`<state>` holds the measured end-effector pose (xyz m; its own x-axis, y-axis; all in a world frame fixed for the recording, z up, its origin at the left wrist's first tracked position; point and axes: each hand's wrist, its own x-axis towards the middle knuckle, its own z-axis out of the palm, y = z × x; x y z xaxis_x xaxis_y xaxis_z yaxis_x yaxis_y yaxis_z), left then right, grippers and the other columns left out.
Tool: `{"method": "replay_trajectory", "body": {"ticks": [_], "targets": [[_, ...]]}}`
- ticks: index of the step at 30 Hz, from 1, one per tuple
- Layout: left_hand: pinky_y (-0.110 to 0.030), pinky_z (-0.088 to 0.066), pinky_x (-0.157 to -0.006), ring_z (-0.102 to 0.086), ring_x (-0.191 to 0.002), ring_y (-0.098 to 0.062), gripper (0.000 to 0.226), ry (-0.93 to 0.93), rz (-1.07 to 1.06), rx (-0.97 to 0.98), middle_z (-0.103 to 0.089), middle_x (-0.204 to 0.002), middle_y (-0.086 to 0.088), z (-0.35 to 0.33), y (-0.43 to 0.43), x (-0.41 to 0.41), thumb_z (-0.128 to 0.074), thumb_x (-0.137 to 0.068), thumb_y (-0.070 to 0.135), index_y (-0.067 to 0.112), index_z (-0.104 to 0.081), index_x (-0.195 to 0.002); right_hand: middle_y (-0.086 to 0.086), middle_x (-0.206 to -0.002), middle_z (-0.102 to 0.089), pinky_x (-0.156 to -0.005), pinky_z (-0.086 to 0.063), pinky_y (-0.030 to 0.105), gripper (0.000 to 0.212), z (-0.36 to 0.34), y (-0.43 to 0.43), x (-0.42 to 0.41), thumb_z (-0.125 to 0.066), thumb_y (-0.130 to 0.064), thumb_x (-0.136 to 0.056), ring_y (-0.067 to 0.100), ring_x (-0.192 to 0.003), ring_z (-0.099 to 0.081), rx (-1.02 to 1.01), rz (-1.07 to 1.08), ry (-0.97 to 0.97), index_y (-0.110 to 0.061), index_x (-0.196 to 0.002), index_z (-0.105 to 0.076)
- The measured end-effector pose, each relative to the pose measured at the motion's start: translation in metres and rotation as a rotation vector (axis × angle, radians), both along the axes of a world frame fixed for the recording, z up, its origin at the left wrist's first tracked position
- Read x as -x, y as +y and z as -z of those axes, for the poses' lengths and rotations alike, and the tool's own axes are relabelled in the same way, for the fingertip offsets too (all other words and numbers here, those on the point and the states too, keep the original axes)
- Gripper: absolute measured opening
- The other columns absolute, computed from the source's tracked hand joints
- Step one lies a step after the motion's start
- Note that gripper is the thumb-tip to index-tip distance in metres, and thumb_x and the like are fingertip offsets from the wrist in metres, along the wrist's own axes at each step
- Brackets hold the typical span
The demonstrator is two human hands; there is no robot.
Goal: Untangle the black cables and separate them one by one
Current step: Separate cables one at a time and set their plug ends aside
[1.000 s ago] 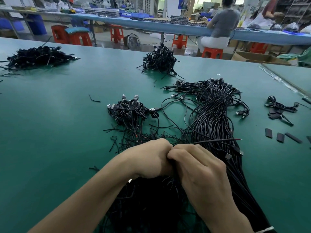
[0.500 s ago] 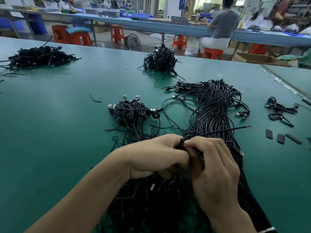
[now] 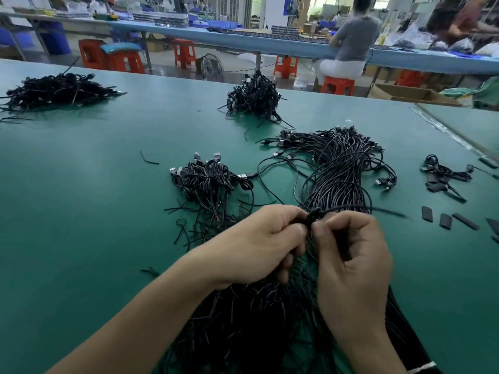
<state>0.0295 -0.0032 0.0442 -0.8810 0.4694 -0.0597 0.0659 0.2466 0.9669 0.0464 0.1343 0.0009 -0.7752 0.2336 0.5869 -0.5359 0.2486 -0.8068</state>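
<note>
My left hand (image 3: 259, 244) and right hand (image 3: 351, 263) meet, fingers (image 3: 320, 233) of both pinched on a small cable knot (image 3: 313, 215). It sits above the big black cable bundle (image 3: 337, 179) on the green table (image 3: 81, 198).

Green table (image 3: 81, 211) surface. Right side: flat black strips (image 3: 445, 221). Far: blue bench (image 3: 291, 45), seated person (image 3: 351, 41), orange stools (image 3: 337, 85), floor fan (image 3: 212, 67). Far right: cardboard box (image 3: 405, 94).

The surface (image 3: 81, 225) is plain teal green. The cables (image 3: 339, 174) are black, some ending in silver plugs (image 3: 276, 154). The flat strips (image 3: 465, 221) are black too. A white tie (image 3: 421, 367) bands the big bundle. Behind, the stools (image 3: 337, 85) are orange-red and the far surface (image 3: 270, 44) is light blue. A seated person (image 3: 353, 36) wears a grey top and white trousers.
</note>
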Motion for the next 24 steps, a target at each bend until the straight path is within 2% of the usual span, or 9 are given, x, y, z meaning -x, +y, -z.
{"method": "replay_trajectory", "body": {"ticks": [4,6,8,10,14,17,19,21,24], "targets": [[-0.020,-0.032,-0.045,-0.036,-0.053,-0.006,0.020,-0.045,-0.081,-0.105,-0.045,-0.063,0.009,0.005,0.005,0.002,-0.039,-0.103,0.007,0.006,-0.059,-0.104,-0.009,-0.083,-0.067,-0.073,-0.050,0.015,0.033,0.000,0.000,0.002,-0.070,-0.006,-0.087,0.005,-0.078,-0.063,0.287,-0.130,-0.163,-0.035,-0.078,-0.057],[-0.017,-0.031,-0.045,-0.036,-0.053,-0.004,0.020,-0.100,-0.106,-0.222,-0.045,-0.063,0.009,0.004,0.005,0.002,-0.043,-0.099,0.011,0.011,-0.062,-0.106,-0.007,-0.079,-0.066,-0.073,-0.051,0.017,0.024,-0.002,0.000,0.002,-0.069,-0.015,-0.080,0.007,-0.076,-0.061,0.408,-0.210,-0.206,-0.035,-0.073,-0.059],[-0.016,-0.032,-0.044,-0.036,-0.053,-0.003,0.023,-0.163,-0.100,-0.348,-0.047,-0.064,0.010,0.004,0.005,0.003,-0.048,-0.093,0.025,0.013,-0.065,-0.103,-0.007,-0.077,-0.065,-0.071,-0.052,0.018,0.018,-0.003,-0.001,0.002,-0.068,-0.019,-0.076,0.007,-0.074,-0.061,0.442,-0.236,-0.207,-0.034,-0.071,-0.059],[-0.015,-0.031,-0.043,-0.035,-0.053,-0.003,0.036,-0.179,-0.103,-0.387,-0.046,-0.064,0.011,0.006,0.005,0.003,-0.050,-0.100,0.038,0.005,-0.062,-0.108,-0.005,-0.079,-0.065,-0.072,-0.052,0.018,0.019,-0.003,-0.001,0.001,-0.068,-0.018,-0.078,0.006,-0.076,-0.062,0.400,-0.214,-0.179,-0.033,-0.072,-0.058],[-0.014,-0.031,-0.040,-0.032,-0.047,-0.003,0.041,-0.110,-0.188,-0.357,-0.046,-0.058,0.012,0.011,0.009,0.004,-0.044,-0.105,0.031,-0.009,-0.048,-0.115,-0.004,-0.081,-0.068,-0.070,-0.051,0.015,0.030,-0.004,-0.001,-0.003,-0.068,-0.006,-0.087,0.007,-0.076,-0.065,0.214,-0.092,-0.119,-0.033,-0.077,-0.060],[-0.015,-0.031,-0.041,-0.032,-0.046,-0.003,0.034,-0.065,-0.221,-0.348,-0.044,-0.059,0.009,0.012,0.011,0.002,-0.044,-0.105,0.029,-0.005,-0.050,-0.106,-0.011,-0.084,-0.069,-0.068,-0.052,0.015,0.015,-0.005,0.000,-0.006,-0.069,-0.021,-0.086,0.011,-0.079,-0.067,0.020,0.013,-0.068,-0.034,-0.090,-0.064],[-0.016,-0.030,-0.041,-0.032,-0.046,-0.004,0.026,-0.057,-0.225,-0.344,-0.042,-0.060,0.007,0.012,0.012,0.001,-0.045,-0.105,0.029,0.005,-0.052,-0.096,-0.016,-0.084,-0.069,-0.070,-0.050,0.011,0.008,-0.007,0.000,-0.008,-0.068,-0.027,-0.088,0.006,-0.083,-0.067,-0.098,0.061,-0.034,-0.033,-0.095,-0.066],[-0.017,-0.030,-0.042,-0.031,-0.046,-0.005,0.024,-0.051,-0.238,-0.335,-0.040,-0.060,0.005,0.012,0.013,0.000,-0.045,-0.105,0.029,0.011,-0.051,-0.090,-0.018,-0.090,-0.068,-0.072,-0.046,0.006,0.009,-0.007,0.000,-0.009,-0.067,-0.026,-0.089,-0.001,-0.084,-0.065,-0.214,0.109,0.008,-0.029,-0.098,-0.067],[-0.018,-0.029,-0.042,-0.029,-0.045,-0.005,0.024,-0.040,-0.253,-0.328,-0.039,-0.059,0.004,0.011,0.014,0.000,-0.046,-0.105,0.028,0.012,-0.051,-0.087,-0.012,-0.087,-0.064,-0.073,-0.039,0.001,0.007,-0.007,0.002,-0.008,-0.067,-0.021,-0.092,-0.005,-0.079,-0.057,-0.351,0.162,0.040,-0.019,-0.097,-0.071]]}}
